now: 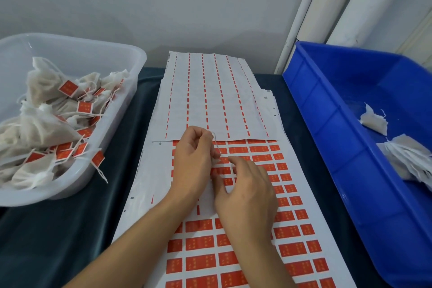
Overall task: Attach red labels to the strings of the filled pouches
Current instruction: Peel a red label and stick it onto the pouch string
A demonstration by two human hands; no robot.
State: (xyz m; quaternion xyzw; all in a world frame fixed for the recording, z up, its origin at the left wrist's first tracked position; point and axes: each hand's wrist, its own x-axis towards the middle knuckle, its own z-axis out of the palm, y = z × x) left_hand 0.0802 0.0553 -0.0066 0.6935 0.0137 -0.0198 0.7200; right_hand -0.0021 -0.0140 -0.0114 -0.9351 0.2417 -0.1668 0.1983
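Head view, only one cam.

Left hand [192,159]: over the middle of the label sheet [289,194], fingers curled, thumb and fingertips pinching a thin white string [216,145]. String runs from the top of the fist down past the fingertips toward the right hand. Can't see which pouch it belongs to; the hands hide it.

Right hand [245,196]: just below and right of the left one, back of hand to camera, fingers bent, index fingertip down on the sheet next to the string end. Looks like it's at a red label [236,150] row, but whether it actually has a label or the string pinched, can't tell; the fingertips are hidden from this angle.

Label sheet: long white backing lying flat on the dark counter [70,229], centre frame, grid of red labels still on the lower and right part. Left columns near the hands are already peeled, bare white. A used sheet [210,96] overlaps its far end, only thin red dashed strips left on it.

Clear tub [131,82]: left of the sheets, on the counter. Pile of filled pouches [39,86] inside, white mesh, many with red labels on their strings. One labelled string hangs over the near rim.

Blue bin [327,124]: right of the sheets, a few white pouches [406,159] at its right side, no red visible on them.

Wall and white pipes [339,7] behind.
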